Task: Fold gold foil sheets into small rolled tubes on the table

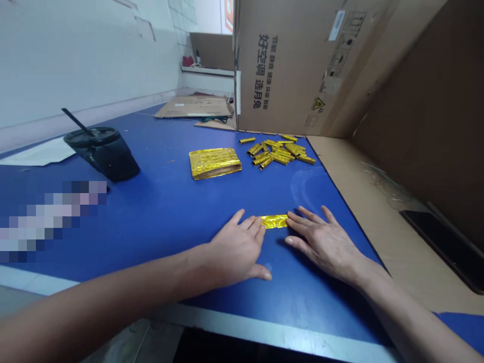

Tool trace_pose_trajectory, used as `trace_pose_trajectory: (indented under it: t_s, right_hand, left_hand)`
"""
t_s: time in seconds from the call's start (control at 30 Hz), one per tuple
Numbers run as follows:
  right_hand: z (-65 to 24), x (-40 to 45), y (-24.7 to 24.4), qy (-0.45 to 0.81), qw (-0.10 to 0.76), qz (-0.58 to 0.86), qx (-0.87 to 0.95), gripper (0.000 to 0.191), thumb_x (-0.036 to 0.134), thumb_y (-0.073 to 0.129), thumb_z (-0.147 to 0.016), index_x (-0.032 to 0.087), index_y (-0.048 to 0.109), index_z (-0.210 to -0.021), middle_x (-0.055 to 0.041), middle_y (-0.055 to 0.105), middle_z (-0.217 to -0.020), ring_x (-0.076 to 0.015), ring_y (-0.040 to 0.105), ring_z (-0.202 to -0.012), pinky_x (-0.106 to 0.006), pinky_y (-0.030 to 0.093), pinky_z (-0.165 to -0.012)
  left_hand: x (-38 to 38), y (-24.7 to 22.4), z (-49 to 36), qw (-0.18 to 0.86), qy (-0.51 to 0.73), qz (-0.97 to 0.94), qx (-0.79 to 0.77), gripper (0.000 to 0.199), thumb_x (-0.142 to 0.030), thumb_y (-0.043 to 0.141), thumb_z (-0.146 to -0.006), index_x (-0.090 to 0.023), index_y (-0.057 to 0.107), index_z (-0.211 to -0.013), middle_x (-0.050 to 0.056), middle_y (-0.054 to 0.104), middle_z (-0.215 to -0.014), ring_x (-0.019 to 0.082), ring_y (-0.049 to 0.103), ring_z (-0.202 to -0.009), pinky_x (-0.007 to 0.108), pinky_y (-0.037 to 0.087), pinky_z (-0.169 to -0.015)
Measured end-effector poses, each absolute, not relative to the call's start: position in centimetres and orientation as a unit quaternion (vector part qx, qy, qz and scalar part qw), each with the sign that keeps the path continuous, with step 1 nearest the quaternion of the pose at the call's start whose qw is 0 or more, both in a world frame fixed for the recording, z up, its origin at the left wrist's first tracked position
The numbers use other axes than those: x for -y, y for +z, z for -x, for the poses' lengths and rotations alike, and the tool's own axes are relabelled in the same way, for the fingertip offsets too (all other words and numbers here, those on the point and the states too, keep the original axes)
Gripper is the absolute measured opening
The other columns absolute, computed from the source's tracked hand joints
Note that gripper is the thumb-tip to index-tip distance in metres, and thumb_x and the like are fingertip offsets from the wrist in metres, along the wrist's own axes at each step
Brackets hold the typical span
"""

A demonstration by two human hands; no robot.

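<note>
As the left hand [236, 247] and right hand [321, 244] lie spread on a blue worktop [170, 217], fingertips touching a narrow folded gold foil strip [274, 221] toward the front edge, small rolled gold foil tubes [278, 152] beyond

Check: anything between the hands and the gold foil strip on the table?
Nothing visible. The left hand and right hand lie flat on the blue table top at either end of the gold foil strip, their fingers reaching it directly.
</note>
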State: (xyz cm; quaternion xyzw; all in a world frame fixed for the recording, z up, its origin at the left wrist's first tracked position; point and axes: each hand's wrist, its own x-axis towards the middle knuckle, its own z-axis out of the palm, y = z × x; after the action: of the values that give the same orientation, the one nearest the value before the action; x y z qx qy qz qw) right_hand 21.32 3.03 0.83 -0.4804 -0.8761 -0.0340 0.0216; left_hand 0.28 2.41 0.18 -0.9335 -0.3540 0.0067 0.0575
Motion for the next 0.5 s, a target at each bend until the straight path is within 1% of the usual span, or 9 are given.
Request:
trace_pose_trajectory:
  t_s: [0.1,0.2,0.27,0.3,0.33,0.4,0.5]
  right_hand:
    - [-20.9,-2.9,0.7,-0.05,0.043,0.494,0.867,0.054,0.053,0.03,-0.083,0.016,0.05,-0.118,-0.0108,0.045,-0.127,-0.0303,0.032,-0.122,-0.061,0.018,-0.095]
    - [-20.1,-2.4,0.5,-0.016,0.064,0.45,0.891,0.059,0.052,0.033,-0.082,0.016,0.036,-0.129,-0.0119,0.037,-0.133,-0.0281,0.027,-0.124,-0.058,0.017,-0.097]
    - [-19.6,-2.1,0.5,0.026,0.06,0.401,0.914,0.063,0.051,0.036,-0.082,0.016,0.026,-0.133,-0.0123,0.032,-0.135,-0.0257,0.026,-0.125,-0.056,0.017,-0.099]
    - [-19.4,-2.0,0.4,0.04,0.054,0.388,0.919,0.064,0.051,0.036,-0.082,0.015,0.024,-0.134,-0.0129,0.031,-0.136,-0.0251,0.026,-0.125,-0.054,0.017,-0.1]
    - [-19.3,-2.0,0.4,0.047,0.047,0.384,0.921,0.065,0.051,0.036,-0.082,0.015,0.024,-0.134,-0.0132,0.03,-0.136,-0.0247,0.026,-0.125,-0.054,0.017,-0.1]
    - [-19.4,-2.2,0.3,0.042,0.038,0.405,0.913,0.06,0.05,0.033,-0.084,0.015,0.029,-0.132,-0.0129,0.032,-0.135,-0.0245,0.028,-0.124,-0.054,0.017,-0.1]
    - [-20.2,-2.9,0.0,0.022,0.046,0.444,0.895,0.046,0.041,0.032,-0.087,0.021,0.037,-0.128,-0.0098,0.039,-0.132,-0.0239,0.034,-0.121,-0.056,0.02,-0.098]
  left_hand:
    - [-2.3,0.1,-0.7,0.085,-0.011,0.933,0.351,0.077,-0.066,0.039,-0.07,-0.002,0.052,-0.112,0.023,0.051,-0.117,0.031,0.043,-0.112,0.047,0.019,-0.097]
    - [-2.3,0.2,-0.8,0.085,-0.018,0.932,0.352,0.077,-0.066,0.04,-0.071,-0.002,0.051,-0.114,0.023,0.049,-0.119,0.031,0.043,-0.112,0.047,0.019,-0.098]
    - [-2.3,0.2,-0.7,0.077,-0.021,0.931,0.355,0.078,-0.066,0.041,-0.07,-0.002,0.049,-0.115,0.023,0.048,-0.12,0.031,0.042,-0.112,0.047,0.019,-0.098]
    - [-2.3,0.2,-0.6,0.074,-0.024,0.931,0.356,0.079,-0.066,0.041,-0.07,-0.002,0.048,-0.116,0.022,0.048,-0.12,0.031,0.043,-0.112,0.047,0.019,-0.098]
    - [-2.3,0.1,-0.6,0.072,-0.029,0.931,0.356,0.079,-0.066,0.041,-0.07,-0.002,0.048,-0.116,0.022,0.048,-0.119,0.03,0.043,-0.112,0.047,0.018,-0.098]
    - [-2.5,0.1,-0.4,0.072,-0.044,0.931,0.354,0.076,-0.065,0.041,-0.07,-0.003,0.049,-0.114,0.02,0.051,-0.117,0.029,0.044,-0.11,0.047,0.017,-0.099]
    - [-3.1,0.3,-0.2,0.068,-0.065,0.931,0.353,0.062,-0.061,0.043,-0.073,-0.009,0.055,-0.103,0.015,0.058,-0.108,0.026,0.049,-0.104,0.046,0.019,-0.099]
